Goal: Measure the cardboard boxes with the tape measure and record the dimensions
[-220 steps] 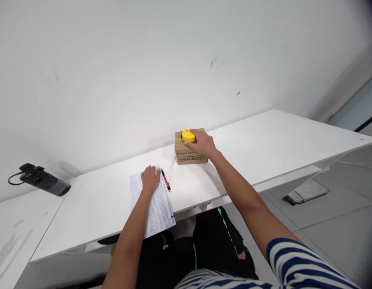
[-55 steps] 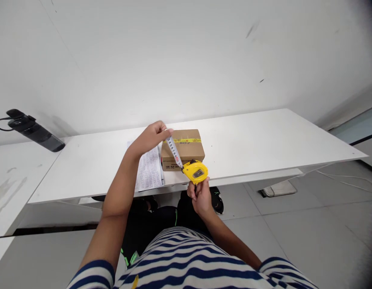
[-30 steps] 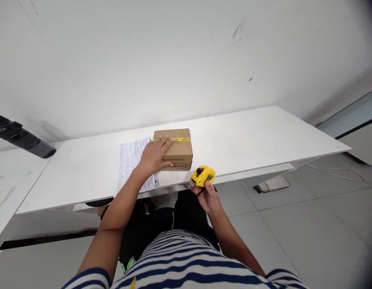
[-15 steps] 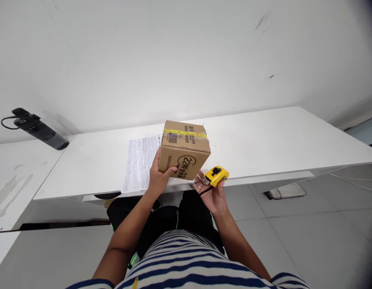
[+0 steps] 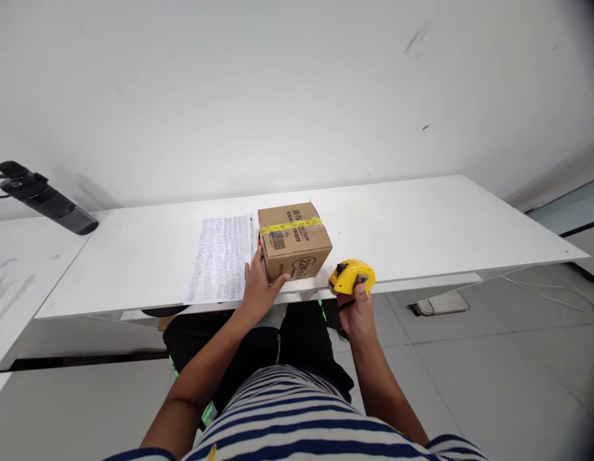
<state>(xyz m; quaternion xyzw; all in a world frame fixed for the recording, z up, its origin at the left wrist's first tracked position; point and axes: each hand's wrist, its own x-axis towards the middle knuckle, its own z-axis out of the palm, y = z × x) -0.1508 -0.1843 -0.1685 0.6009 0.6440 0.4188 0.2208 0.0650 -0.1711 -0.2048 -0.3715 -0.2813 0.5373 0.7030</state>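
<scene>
A brown cardboard box (image 5: 297, 240) with yellow tape across its top is at the middle of the white desk (image 5: 412, 224). My left hand (image 5: 263, 288) grips its near left corner, thumb on the front face and fingers along the left side. Just right of the box, at the desk's front edge, my right hand (image 5: 357, 314) holds a yellow tape measure (image 5: 353, 277), thumb on its side. Most fingers of that hand are hidden behind the case. No blade shows pulled out.
Left of the box lies a sheet of paper (image 5: 222, 259) covered in writing, with something dark and red partly hidden beside it. A black bottle (image 5: 47, 198) stands at the far left. A white wall (image 5: 287, 96) rises behind the desk.
The box has come down from a raised, tilted hold to the desk, with my left hand still on it. My right hand has turned the tape measure and closed around it, slightly farther right.
</scene>
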